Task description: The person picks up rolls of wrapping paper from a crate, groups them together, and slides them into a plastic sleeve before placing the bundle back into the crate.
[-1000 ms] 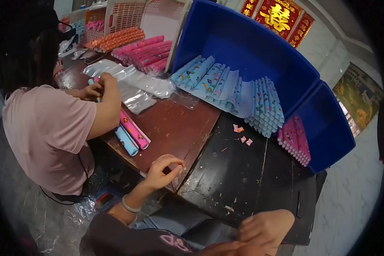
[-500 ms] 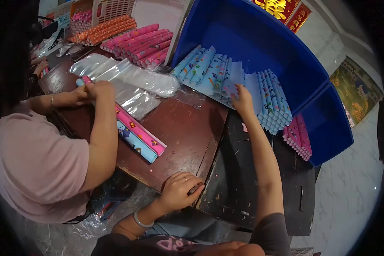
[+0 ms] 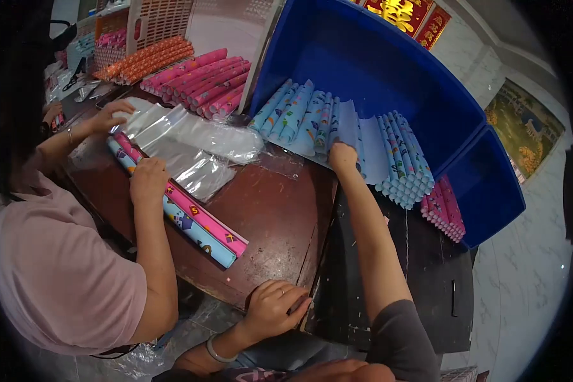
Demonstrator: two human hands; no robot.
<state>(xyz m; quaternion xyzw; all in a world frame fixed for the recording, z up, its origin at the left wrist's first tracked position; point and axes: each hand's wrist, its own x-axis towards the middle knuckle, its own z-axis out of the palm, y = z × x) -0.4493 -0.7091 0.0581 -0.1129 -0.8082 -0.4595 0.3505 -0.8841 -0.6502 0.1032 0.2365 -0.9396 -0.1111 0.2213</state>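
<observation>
My right hand (image 3: 342, 156) reaches across the table into the pile of light blue patterned paper rolls (image 3: 296, 118) that spills from the tilted blue bin (image 3: 375, 70). Its fingers curl onto one roll at the pile's front edge. My left hand (image 3: 274, 309) grips the near edge of the brown table (image 3: 274, 204), fingers curled over it. A tighter stack of blue rolls (image 3: 404, 162) lies just right of my right hand.
A person in a pink shirt sits at the left, one hand (image 3: 148, 181) pressing a pink and a blue roll (image 3: 200, 226), the other on clear plastic bags (image 3: 191, 137). Pink rolls (image 3: 200, 79) and orange rolls (image 3: 146, 58) lie behind. A second blue bin (image 3: 490, 184) holds pink rolls (image 3: 442, 210).
My right arm came up from my lap and reached to the blue rolls, then shifted slightly left. My left hand slid down to the table edge. The co-worker laid the rolls flat.
</observation>
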